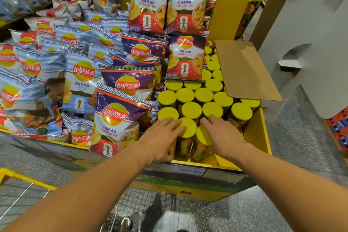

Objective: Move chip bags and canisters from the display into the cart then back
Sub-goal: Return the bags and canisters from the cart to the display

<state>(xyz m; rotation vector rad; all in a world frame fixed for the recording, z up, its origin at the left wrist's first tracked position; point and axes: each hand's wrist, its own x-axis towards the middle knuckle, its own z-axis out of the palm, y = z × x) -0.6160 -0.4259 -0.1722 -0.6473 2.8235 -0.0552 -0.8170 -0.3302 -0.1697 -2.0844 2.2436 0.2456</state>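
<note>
Yellow-lidded chip canisters (192, 110) stand packed in a yellow display box (258, 133). Two front canisters lean toward me. My left hand (162, 137) lies against the left one (188, 128), its fairly straight fingers reaching across the lid's edge. My right hand (223, 135) presses on the side of the right one (203, 134), fingers stretched past its lid. Purple garlic-butter chip bags (116, 117) and blue-striped chip bags (82, 81) are piled to the left. The wire cart (131, 203) is below my arms.
A brown cardboard flap (244, 69) covers the canisters at the right. White cardboard (310, 34) rises at the far right. The cart's yellow rim (28, 181) shows at lower left. Grey speckled floor (301, 137) runs beside the display.
</note>
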